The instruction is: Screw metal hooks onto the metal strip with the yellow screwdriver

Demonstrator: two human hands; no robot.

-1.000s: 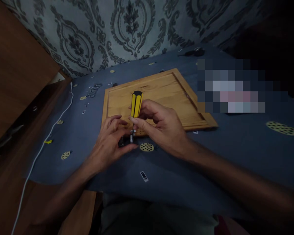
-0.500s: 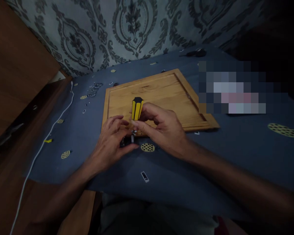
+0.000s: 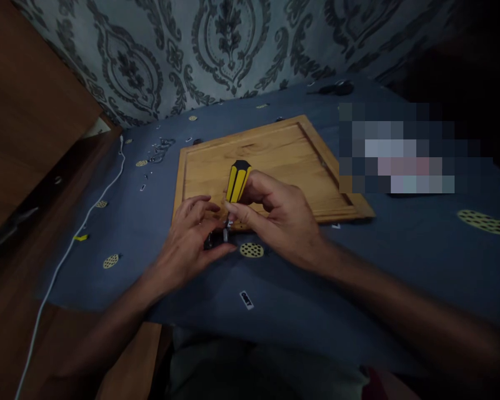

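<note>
One fitting [image 3: 226,235] looks unfinished; parts [image 3: 162,151] lie loose. Right hand [image 3: 281,214] clasps driver [image 3: 238,182]; left hand [image 3: 187,233] half-curled at fitting, hold unclear.

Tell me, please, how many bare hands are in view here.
2: the left hand beside the metal fitting at the near edge of the wooden panel, and the right hand holding the yellow-and-black screwdriver. The pixelated patch could hide others.

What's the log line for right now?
right hand: grips screwdriver, shaft down | left hand: curved around metal piece, contact unclear | metal piece: at wooden panel near edge | panel: on blue cloth
</note>
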